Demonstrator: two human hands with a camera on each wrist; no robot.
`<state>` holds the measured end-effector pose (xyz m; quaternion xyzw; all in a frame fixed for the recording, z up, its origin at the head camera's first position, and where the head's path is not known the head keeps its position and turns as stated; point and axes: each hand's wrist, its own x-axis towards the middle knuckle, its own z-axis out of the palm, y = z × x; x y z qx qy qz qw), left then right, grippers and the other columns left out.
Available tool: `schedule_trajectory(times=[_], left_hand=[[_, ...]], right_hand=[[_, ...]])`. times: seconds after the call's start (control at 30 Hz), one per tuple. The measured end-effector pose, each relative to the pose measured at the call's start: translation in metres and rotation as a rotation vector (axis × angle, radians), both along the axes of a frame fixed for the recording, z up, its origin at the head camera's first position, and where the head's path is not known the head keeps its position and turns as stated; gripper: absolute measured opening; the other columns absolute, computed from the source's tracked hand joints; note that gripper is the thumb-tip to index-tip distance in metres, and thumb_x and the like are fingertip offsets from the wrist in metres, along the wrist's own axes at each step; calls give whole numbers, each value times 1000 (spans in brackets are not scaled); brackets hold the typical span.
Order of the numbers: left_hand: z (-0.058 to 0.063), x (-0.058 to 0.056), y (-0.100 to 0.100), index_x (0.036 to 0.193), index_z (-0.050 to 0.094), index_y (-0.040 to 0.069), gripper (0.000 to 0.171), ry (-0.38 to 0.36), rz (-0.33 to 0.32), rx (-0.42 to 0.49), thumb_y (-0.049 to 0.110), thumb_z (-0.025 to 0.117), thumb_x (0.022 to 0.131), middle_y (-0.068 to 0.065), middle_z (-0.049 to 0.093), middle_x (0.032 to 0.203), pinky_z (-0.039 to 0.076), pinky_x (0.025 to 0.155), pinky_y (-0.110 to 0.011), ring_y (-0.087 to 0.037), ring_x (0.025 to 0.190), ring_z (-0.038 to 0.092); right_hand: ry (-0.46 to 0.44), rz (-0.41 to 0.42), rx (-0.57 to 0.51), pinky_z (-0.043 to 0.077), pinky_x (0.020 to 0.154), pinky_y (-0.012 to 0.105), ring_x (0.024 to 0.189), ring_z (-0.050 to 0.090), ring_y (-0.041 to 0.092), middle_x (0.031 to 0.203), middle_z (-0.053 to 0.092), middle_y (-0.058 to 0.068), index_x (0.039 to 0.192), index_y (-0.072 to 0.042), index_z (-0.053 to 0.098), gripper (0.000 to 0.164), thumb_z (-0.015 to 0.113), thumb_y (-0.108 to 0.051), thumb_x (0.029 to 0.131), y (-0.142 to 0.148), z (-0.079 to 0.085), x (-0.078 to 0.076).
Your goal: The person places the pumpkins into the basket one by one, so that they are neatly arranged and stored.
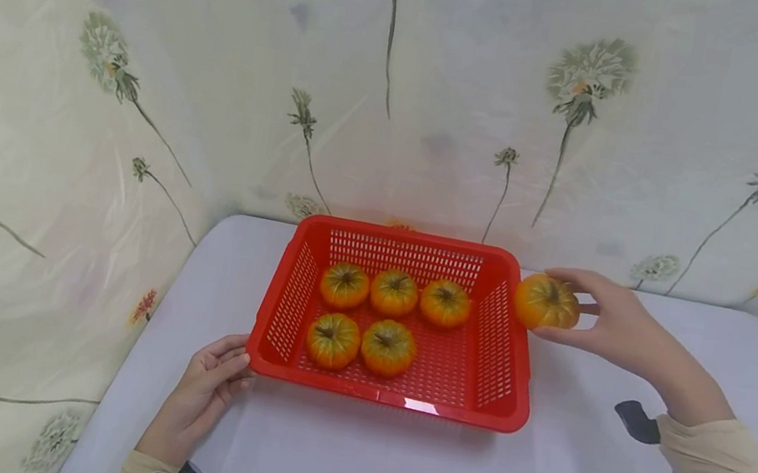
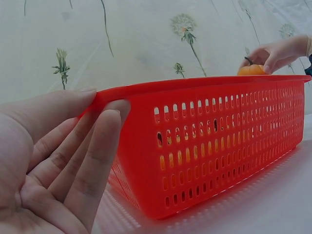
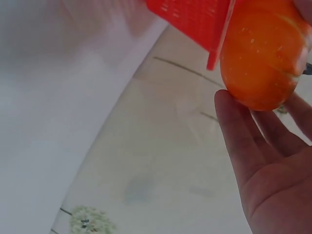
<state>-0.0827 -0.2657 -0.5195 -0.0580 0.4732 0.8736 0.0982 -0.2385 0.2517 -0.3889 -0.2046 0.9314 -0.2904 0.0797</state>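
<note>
A red plastic basket with slotted walls stands on the table. Inside it are several small orange-and-green pumpkins, three along the back and two in front, with bare basket floor at the front right. My left hand pinches the basket's front-left corner, thumb on the rim and fingers under it, as the left wrist view shows. Beside the right rim, my right hand holds another small pumpkin between thumb and fingers. In the right wrist view this pumpkin's smooth orange underside faces the camera, right at the basket's edge.
A white cloth covers the table. Behind it and to the left hangs a pale curtain printed with dandelions. Dark straps sit at both wrists, over beige sleeves.
</note>
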Motion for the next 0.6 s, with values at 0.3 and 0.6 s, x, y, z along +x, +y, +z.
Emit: schedule_trajectory(times=[0.3,0.6], left_hand=[[-1,-1,0,123,67,16,23,10,-4,-6,6,55,106,4,76,110,61,80,-17,-7,87,71],[-1,-1,0,123,67,17,24,14,-2,-11,5,54,106,5,75,109,61,81,-18,-7,87,72]], right_hand=[[8,80,3,58,96,61,129,52,34,145,55,15,152,-8,44,89,90,-33,79,-21,10,3],[-21,149,9,59,97,58,129,54,32,142,58,11,146,-14,53,79,90,-33,79,-45,15,4]])
